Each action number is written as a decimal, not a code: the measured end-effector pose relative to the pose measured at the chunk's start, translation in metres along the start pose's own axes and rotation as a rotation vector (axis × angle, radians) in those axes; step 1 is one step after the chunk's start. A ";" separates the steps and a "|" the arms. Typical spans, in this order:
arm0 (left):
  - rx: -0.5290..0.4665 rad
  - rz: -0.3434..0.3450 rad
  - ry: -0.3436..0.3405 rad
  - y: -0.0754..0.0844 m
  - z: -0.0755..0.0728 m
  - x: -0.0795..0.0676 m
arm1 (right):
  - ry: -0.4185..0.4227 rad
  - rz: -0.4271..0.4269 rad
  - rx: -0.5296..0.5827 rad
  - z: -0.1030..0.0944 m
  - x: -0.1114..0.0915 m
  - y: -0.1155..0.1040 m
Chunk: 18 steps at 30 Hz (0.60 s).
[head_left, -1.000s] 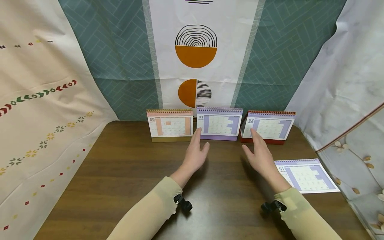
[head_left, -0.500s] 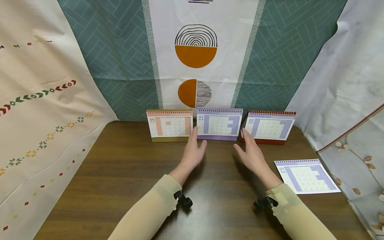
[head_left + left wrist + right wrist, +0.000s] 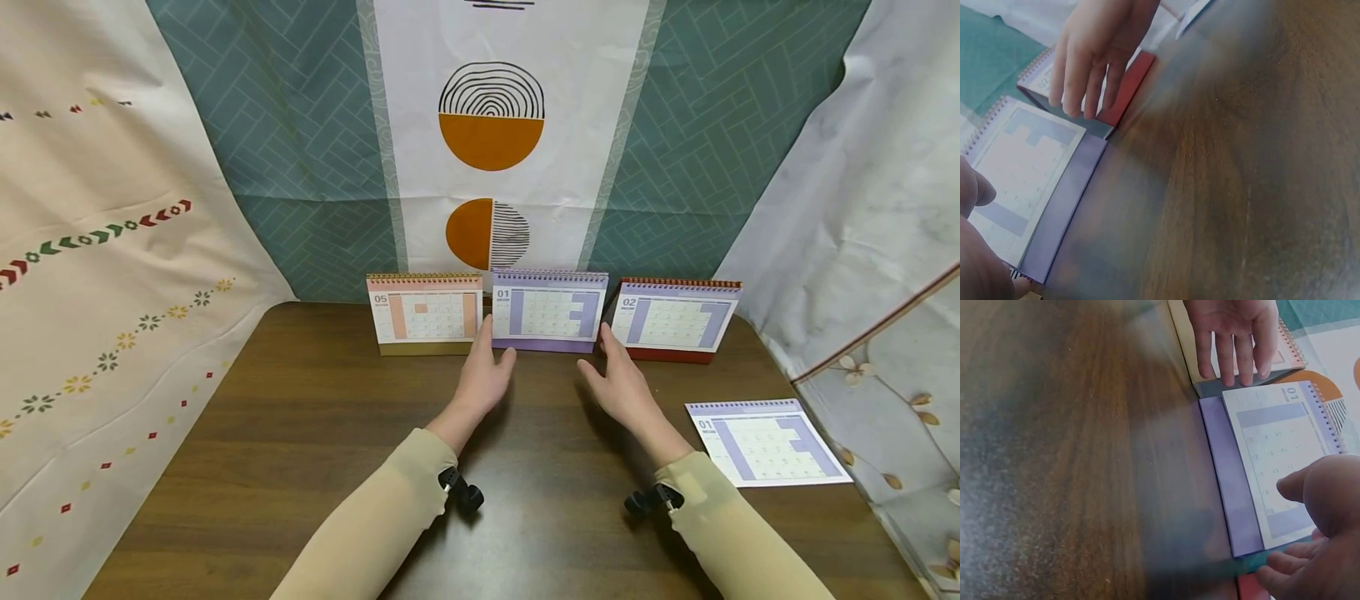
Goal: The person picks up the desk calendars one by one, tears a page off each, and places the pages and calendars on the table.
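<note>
A purple desk calendar (image 3: 550,312) marked 01 stands upright in the middle of a row at the back of the table. My left hand (image 3: 483,375) is at its left edge and my right hand (image 3: 621,387) at its right edge, palms facing each other. Fingers are extended and thumbs raised on both hands; neither grips anything. Whether the fingertips touch the calendar, I cannot tell. In the right wrist view, the purple calendar (image 3: 1279,462) lies between the two hands. To its left is a pink calendar (image 3: 442,321) on a gold base; to its right, a lavender one (image 3: 675,321) on a red base.
A loose spiral-bound calendar pad (image 3: 768,442), also marked 01, lies flat at the right of the brown wooden table (image 3: 315,450). Patterned cloths hang behind and at both sides, including a green and white curtain (image 3: 675,125).
My right hand has moved left, from in front of the red-based calendar to the purple calendar's right edge. The left hand has shifted slightly left. The calendars stay where they were.
</note>
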<state>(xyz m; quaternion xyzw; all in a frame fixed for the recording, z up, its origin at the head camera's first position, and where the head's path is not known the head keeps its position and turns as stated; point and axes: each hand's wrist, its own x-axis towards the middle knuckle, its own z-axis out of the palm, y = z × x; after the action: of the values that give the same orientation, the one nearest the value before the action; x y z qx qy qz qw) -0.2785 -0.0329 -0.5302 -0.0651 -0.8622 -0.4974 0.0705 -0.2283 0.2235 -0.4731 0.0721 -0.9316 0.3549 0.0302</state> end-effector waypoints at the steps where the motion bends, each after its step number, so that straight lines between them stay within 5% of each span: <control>1: 0.002 0.001 0.000 -0.001 0.000 0.001 | 0.000 0.003 0.002 0.000 0.001 -0.001; 9: -0.092 -0.042 -0.024 0.034 -0.023 -0.015 | -0.014 0.016 0.041 0.001 0.007 0.000; 15: -0.039 -0.063 -0.036 0.012 -0.014 -0.001 | -0.006 0.016 0.081 0.001 0.010 0.003; 18: -0.058 -0.085 -0.062 0.013 -0.016 0.000 | -0.010 0.019 0.100 0.002 0.011 0.003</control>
<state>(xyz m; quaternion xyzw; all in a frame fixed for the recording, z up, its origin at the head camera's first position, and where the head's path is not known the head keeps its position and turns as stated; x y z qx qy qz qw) -0.2753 -0.0401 -0.5111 -0.0459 -0.8511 -0.5226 0.0205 -0.2396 0.2231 -0.4747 0.0663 -0.9135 0.4010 0.0182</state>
